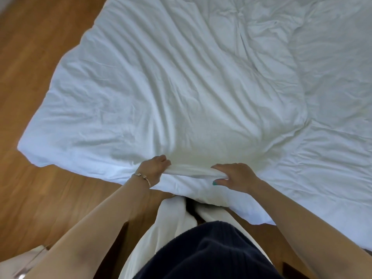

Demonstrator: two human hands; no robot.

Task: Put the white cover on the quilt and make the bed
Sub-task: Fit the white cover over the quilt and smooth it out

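Here the white cover (181,87) lies rumpled, creased throughout.

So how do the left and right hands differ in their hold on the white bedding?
The left hand wears a bracelet and curls its fingers over the fold; the right hand is bare-wristed, thumb with a teal nail underneath. Both grip the same bunched edge of the white quilt.

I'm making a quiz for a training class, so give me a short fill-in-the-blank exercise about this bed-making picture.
1. Both hands grip the near edge of the ____ quilt.
2. The bracelet is on the ____ wrist.
3. The floor beside the bed is made of ____.
4. The right hand has a thumbnail painted ____.

Missing words: white; left; wood; teal
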